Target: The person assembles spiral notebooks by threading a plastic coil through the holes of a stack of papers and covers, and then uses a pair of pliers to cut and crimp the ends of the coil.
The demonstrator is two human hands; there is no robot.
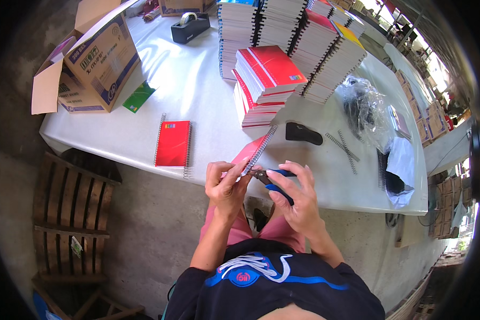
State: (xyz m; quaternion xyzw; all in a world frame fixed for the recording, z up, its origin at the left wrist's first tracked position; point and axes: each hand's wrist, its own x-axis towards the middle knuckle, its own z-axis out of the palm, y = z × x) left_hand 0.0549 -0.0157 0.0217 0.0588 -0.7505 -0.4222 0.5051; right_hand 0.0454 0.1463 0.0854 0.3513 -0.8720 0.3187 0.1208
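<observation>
My left hand [226, 184] grips a red notebook [249, 150] near its lower end, at the table's front edge. A dark spiral wire [260, 151] runs along the notebook's right side. In my right hand [300, 200] is a pair of pliers [272, 183] with blue and black handles. Their jaws are at the lower end of the wire; whether they bite on it cannot be made out. Left of my hands lies another red notebook [172, 144] with spiral wire on it, a tail of coil sticking out at its lower right corner.
Stacks of notebooks [272, 69] stand at the back, beside a tape dispenser [190, 28]. An opened carton [98, 66] and a green card [139, 97] are at left. To the right lie a black case [303, 133], loose spiral wires [342, 146] and clear plastic wrap [366, 109].
</observation>
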